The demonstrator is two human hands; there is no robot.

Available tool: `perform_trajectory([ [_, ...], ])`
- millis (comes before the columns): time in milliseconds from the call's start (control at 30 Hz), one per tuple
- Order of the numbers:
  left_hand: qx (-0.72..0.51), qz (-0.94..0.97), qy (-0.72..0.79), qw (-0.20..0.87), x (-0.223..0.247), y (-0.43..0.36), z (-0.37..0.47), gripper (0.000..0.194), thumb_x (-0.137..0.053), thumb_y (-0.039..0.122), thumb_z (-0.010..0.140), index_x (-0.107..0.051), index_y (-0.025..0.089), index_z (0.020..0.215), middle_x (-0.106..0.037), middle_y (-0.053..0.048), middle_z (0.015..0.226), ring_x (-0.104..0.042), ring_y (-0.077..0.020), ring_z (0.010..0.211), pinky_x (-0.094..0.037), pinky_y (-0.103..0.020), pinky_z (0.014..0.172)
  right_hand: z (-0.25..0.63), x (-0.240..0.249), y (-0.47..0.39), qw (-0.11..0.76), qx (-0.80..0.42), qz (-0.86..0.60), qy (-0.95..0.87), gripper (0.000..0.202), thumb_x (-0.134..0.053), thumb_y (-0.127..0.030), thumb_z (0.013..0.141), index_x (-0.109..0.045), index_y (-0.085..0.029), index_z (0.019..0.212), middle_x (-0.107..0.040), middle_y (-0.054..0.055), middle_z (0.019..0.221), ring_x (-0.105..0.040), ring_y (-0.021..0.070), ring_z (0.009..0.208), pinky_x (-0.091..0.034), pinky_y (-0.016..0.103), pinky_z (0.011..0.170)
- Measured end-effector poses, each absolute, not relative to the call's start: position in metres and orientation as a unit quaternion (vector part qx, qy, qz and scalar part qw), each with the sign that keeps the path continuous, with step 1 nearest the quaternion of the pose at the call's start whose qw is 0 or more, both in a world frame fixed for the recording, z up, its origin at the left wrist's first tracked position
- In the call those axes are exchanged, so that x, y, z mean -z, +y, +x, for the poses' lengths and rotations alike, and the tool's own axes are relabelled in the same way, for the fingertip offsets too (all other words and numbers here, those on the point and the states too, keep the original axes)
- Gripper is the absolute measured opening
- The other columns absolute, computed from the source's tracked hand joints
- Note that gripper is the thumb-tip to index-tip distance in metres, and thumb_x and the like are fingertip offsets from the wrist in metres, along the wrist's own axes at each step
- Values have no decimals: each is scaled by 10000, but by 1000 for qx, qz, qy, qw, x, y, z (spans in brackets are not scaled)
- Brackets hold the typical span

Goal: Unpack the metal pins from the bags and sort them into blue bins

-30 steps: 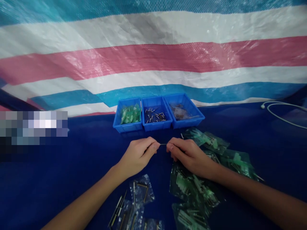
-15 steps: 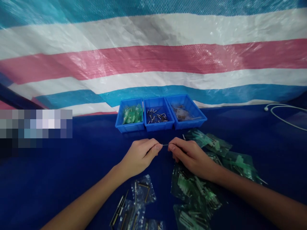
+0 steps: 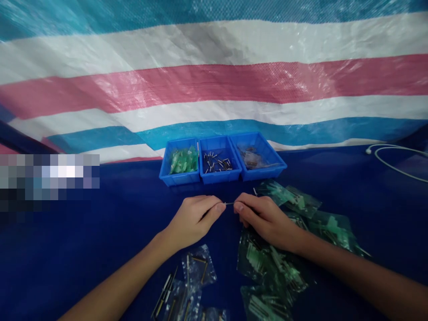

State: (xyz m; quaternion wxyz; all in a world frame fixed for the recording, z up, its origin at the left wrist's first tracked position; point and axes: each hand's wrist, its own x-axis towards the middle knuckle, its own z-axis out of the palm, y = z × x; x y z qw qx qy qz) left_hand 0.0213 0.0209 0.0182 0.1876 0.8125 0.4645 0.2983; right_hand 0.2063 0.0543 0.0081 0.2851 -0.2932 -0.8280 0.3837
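Observation:
My left hand [image 3: 200,218] and my right hand [image 3: 257,216] face each other over the middle of the blue table. Between their fingertips runs a thin metal rod [image 3: 229,203], pinched at both ends. Only its short middle part shows; the fingers cover the rest, so its exact kind is unclear. Beneath and beside my right hand lie green-tinted plastic bags [image 3: 267,263] with slim metal pieces inside. Nearer to me, below my left hand, is a clear plastic bag [image 3: 199,265] holding thin brass-coloured pieces. Several loose rods [image 3: 164,294] lie to its left.
Three blue bins stand side by side behind my hands: the left bin [image 3: 179,179] holds green packets, the middle bin [image 3: 221,177] small metal rods, the right bin [image 3: 267,173] clear bags. A white cable [image 3: 384,162] curls at right. A striped tarp [image 3: 214,80] hangs behind.
Both hands keep nearly the same pose on the thin rod. The whole view has shifted very slightly; nothing has been taken up or let go.

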Motion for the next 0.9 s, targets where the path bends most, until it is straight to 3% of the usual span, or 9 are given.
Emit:
perform_trajectory([
  [267, -302, 808, 470, 187, -17, 21, 20, 249, -368, 267, 921, -554, 153, 801, -576, 12, 616, -542, -109, 555, -397, -221, 541, 205, -5, 55, 277, -368, -293, -838, 408, -277, -338, 932, -405, -191, 573, -464, -20, 518, -446, 106, 494, -330, 256, 523],
  [667, -294, 814, 463, 189, -18, 20, 20, 372, -333, 285, 926, -527, 156, 637, -540, 10, 563, -513, -106, 525, -378, -222, 520, 207, -6, 54, 286, -422, -302, -805, 204, -366, -304, 913, -497, -185, 812, -467, -48, 540, -455, 94, 479, -342, 217, 466],
  [900, -294, 812, 470, 185, -18, 20, 20, 298, -358, 277, 919, -549, 154, 726, -579, 3, 601, -542, -112, 546, -402, -223, 534, 205, -6, 54, 277, -366, -292, -839, 345, -315, -316, 927, -417, -192, 621, -464, -31, 527, -449, 94, 482, -341, 233, 493],
])
